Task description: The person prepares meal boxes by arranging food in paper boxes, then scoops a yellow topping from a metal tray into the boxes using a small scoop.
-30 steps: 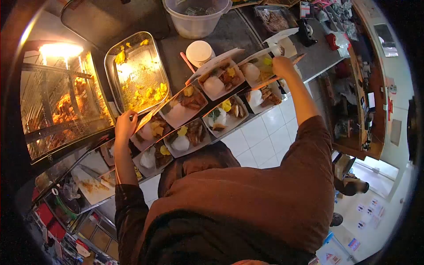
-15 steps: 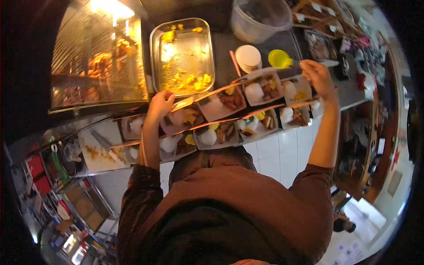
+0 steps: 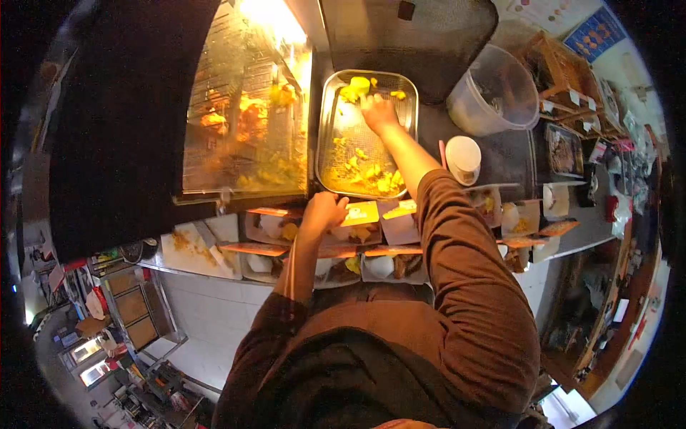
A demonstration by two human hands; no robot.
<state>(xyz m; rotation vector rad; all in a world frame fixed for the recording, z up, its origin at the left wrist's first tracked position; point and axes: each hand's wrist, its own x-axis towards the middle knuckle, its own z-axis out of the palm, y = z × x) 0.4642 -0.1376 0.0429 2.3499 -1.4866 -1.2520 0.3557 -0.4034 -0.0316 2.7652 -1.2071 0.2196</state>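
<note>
My right hand (image 3: 379, 114) is over the far part of a rectangular metal tray (image 3: 320, 143) that holds scattered yellow food pieces (image 3: 375, 177). Its fingers are closed on what looks like a small yellow scoop (image 3: 359, 85), among yellow pieces; the grip is partly hidden. My left hand (image 3: 325, 213) is at the near edge of the tray, fingers curled against the raised orange-and-yellow lid (image 3: 361, 213) of a food box. Two rows of open boxes run along the counter, holding white rice mounds (image 3: 379, 266) and browned pieces. My right arm covers several of them.
A lit glass cabinet (image 3: 246, 143) stands left of the tray. To the right are a white-lidded tub (image 3: 464, 159), a pink-handled utensil and a large clear plastic bucket (image 3: 496, 96). A cutting board (image 3: 182, 250) with a knife lies at the left end.
My right hand has moved left from the right end of the boxes into the tray. The yellow scoop has left its place beside the white tub. The view has shifted left.
</note>
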